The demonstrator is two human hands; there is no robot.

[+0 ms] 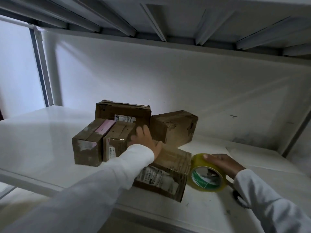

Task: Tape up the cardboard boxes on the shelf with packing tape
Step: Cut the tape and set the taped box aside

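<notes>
The yellowish roll of clear packing tape (207, 174) is held by the right hand (223, 163); just left of this grip, the brown cardboard box (170, 167) is touched by the left hand (146, 140), fingers wide.

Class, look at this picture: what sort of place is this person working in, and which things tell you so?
Probably a storeroom or parcel-packing area. White metal shelving holds several worn cardboard boxes with shipping labels, and the right hand holds a roll of packing tape.
</notes>
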